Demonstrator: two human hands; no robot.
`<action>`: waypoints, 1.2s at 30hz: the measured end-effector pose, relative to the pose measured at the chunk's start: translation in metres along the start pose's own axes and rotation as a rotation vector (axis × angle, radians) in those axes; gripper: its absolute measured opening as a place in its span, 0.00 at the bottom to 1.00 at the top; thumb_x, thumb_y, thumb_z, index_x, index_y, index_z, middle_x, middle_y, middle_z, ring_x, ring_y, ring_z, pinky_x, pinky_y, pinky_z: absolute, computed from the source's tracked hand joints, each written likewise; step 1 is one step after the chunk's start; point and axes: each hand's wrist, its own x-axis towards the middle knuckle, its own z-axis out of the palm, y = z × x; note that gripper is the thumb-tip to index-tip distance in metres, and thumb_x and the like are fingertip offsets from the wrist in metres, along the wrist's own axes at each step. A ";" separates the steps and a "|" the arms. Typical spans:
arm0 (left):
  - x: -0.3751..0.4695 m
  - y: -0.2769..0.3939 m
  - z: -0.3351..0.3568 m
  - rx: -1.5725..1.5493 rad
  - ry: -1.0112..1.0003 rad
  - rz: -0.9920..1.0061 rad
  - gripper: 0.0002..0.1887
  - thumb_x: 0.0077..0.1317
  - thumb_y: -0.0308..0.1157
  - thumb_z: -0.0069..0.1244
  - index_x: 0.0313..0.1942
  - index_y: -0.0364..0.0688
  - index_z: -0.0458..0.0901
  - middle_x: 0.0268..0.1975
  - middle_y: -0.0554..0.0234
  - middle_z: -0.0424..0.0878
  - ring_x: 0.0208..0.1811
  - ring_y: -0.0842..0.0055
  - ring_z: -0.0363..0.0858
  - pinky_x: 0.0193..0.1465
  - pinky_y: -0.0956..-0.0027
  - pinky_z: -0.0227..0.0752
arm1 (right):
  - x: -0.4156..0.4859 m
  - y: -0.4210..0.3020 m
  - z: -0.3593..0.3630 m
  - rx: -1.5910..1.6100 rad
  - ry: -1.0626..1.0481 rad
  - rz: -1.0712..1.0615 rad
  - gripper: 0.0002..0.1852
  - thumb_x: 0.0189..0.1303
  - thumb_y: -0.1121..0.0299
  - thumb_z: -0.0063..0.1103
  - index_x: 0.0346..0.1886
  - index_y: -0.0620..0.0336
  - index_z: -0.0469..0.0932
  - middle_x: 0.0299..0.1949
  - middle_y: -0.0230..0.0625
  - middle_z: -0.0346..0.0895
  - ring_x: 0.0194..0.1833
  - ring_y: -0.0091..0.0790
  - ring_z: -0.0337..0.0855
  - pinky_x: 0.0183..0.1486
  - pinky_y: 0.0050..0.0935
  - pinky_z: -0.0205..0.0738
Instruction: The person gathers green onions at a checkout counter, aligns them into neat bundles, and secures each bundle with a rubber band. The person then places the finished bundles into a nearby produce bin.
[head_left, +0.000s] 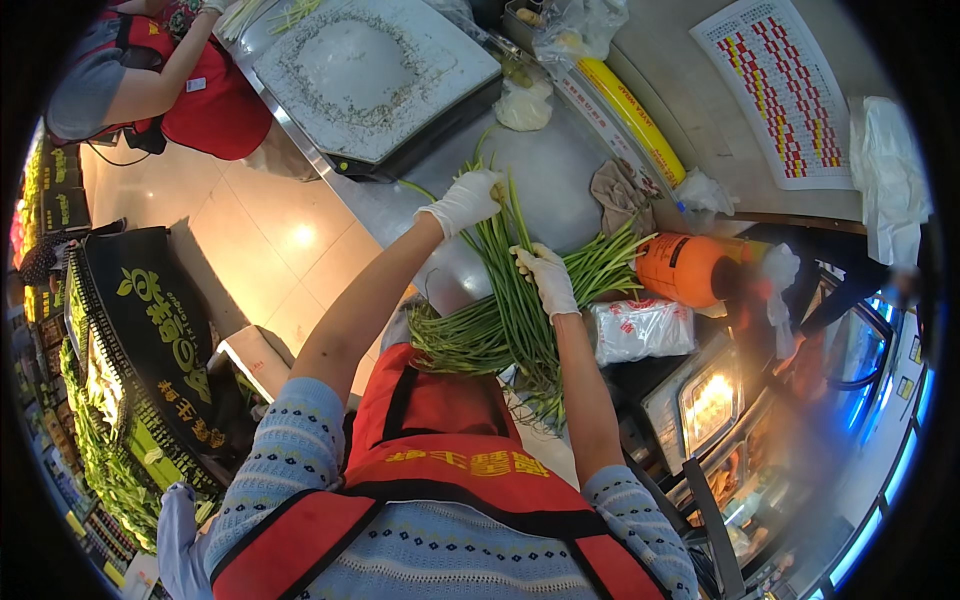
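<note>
My left hand (466, 201), in a white glove, is closed around the upper part of a bunch of long thin green vegetable stalks (517, 300). Lower and to the right, my gloved right hand (549, 279) grips the same bunch, its fingers curled over the stalks. Under this bunch a second pile of green stalks (457, 334) lies crosswise on the metal counter (536, 161), its paler ends pointing right. Thin, wispy ends of the upright bunch hang towards my red apron (431, 409). My palms and the stalks inside them are hidden.
A dirt-speckled flat-topped device (360, 67) stands at the counter's far left. Rightward are a grey cloth (621, 193), an orange bottle (675, 268), a pack of plastic bags (643, 330) and a yellow wrap box (630, 120). A co-worker in a red apron (214, 97) stands upper left.
</note>
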 end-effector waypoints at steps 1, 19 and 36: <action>-0.002 0.003 -0.003 -0.080 -0.033 -0.057 0.10 0.51 0.27 0.56 0.36 0.40 0.80 0.34 0.58 0.83 0.35 0.70 0.82 0.41 0.70 0.75 | 0.001 0.001 -0.001 0.010 -0.002 0.005 0.10 0.66 0.66 0.53 0.42 0.59 0.80 0.27 0.19 0.71 0.27 0.13 0.66 0.29 0.14 0.59; -0.013 0.000 0.009 -0.794 0.009 -0.300 0.22 0.52 0.24 0.58 0.49 0.35 0.75 0.34 0.65 0.80 0.37 0.81 0.77 0.43 0.77 0.71 | -0.005 -0.004 0.000 -0.013 0.048 -0.049 0.11 0.64 0.65 0.55 0.42 0.61 0.81 0.26 0.21 0.74 0.26 0.15 0.68 0.29 0.16 0.62; -0.016 0.006 -0.002 -0.786 -0.093 -0.350 0.23 0.55 0.24 0.56 0.54 0.37 0.77 0.35 0.69 0.80 0.35 0.83 0.77 0.40 0.80 0.70 | -0.035 0.012 -0.029 -0.152 0.026 -0.050 0.13 0.60 0.68 0.59 0.46 0.64 0.81 0.33 0.26 0.78 0.32 0.20 0.72 0.36 0.20 0.67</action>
